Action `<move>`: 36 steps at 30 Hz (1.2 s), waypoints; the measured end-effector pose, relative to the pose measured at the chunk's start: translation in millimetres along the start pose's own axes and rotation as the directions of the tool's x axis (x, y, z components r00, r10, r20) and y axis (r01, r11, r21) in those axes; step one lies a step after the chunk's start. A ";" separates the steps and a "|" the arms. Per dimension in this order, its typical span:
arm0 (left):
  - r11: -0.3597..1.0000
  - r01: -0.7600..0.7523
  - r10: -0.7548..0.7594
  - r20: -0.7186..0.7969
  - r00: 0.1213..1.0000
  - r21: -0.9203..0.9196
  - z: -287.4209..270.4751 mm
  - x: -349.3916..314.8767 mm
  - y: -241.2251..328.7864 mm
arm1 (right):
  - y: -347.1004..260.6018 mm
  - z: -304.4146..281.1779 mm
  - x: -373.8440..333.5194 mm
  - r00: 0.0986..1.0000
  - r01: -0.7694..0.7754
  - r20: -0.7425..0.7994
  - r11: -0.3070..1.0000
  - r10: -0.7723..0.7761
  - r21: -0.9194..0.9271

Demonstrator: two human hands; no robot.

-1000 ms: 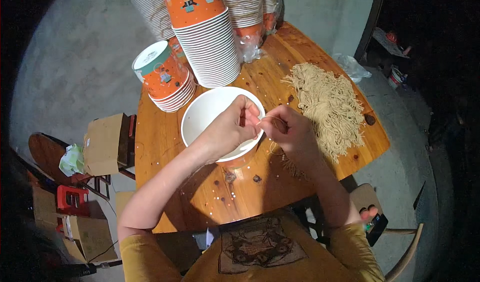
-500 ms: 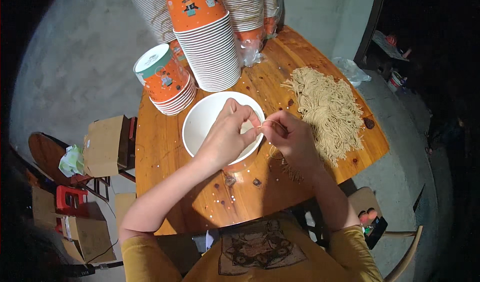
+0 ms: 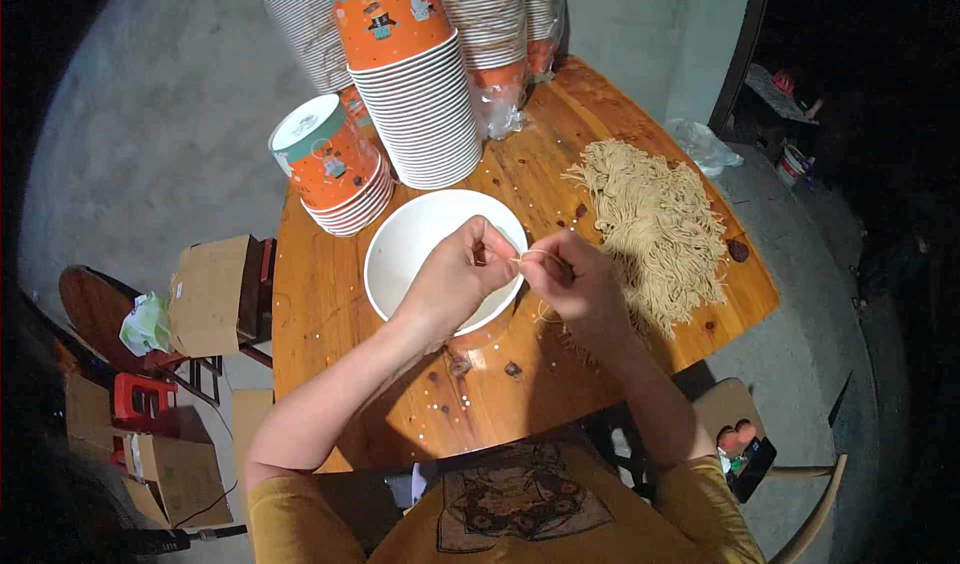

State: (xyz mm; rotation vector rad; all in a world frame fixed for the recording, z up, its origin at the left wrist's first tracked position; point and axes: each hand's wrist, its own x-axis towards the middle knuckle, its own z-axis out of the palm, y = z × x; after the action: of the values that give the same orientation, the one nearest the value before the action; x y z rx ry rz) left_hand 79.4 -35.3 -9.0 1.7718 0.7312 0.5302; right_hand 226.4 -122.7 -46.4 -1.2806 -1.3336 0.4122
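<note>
A thin beige cord (image 3: 519, 260) runs between my two hands over the right rim of a white bowl (image 3: 408, 239). My left hand (image 3: 455, 276) reaches across the bowl, its thumb and forefinger pinched on the cord. Facing it, my right hand (image 3: 572, 282) pinches the same cord with thumb and fingertips, the other fingers curled. A loose loop of cord hangs below the right hand, partly in shadow. Just right of that hand lies a big heap of beige cords (image 3: 660, 229). The inside bottom of the bowl is partly hidden by my left hand.
Behind the bowl stands a tall stack of orange paper tubs (image 3: 415, 114), with a shorter upturned stack (image 3: 335, 164) to its left. More wrapped stacks (image 3: 485, 24) stand at the back. Small white beads (image 3: 447, 407) are scattered on the wooden table (image 3: 320, 364). Cardboard boxes (image 3: 208, 294) sit at left.
My left forefinger and hand have dropped slightly and closed in toward the right hand. Both hands keep their pinch on the cord, and the scene has shifted slightly downward.
</note>
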 end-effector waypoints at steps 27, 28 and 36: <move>0.999 0.016 -0.016 0.001 1.000 0.030 -2.1 -5.5 4.6 | 8.2 9.9 -2.1 0.998 -0.009 -0.059 0.974 0.023 0.228; 1.000 0.013 -0.013 0.015 1.000 0.010 -0.3 -3.6 3.4 | 7.9 9.3 -2.2 0.998 -0.024 -0.053 0.975 0.036 0.220; 0.995 -0.080 0.084 -0.070 0.994 0.055 4.4 -0.3 -5.3 | 4.8 8.6 -2.1 0.997 -0.060 -0.035 0.979 0.068 0.196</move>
State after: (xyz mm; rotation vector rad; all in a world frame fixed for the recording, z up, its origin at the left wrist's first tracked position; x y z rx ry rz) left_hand 81.0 -37.3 -15.4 1.8453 0.7303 0.6378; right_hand 220.4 -119.1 -53.6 -1.1649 -1.1884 0.5445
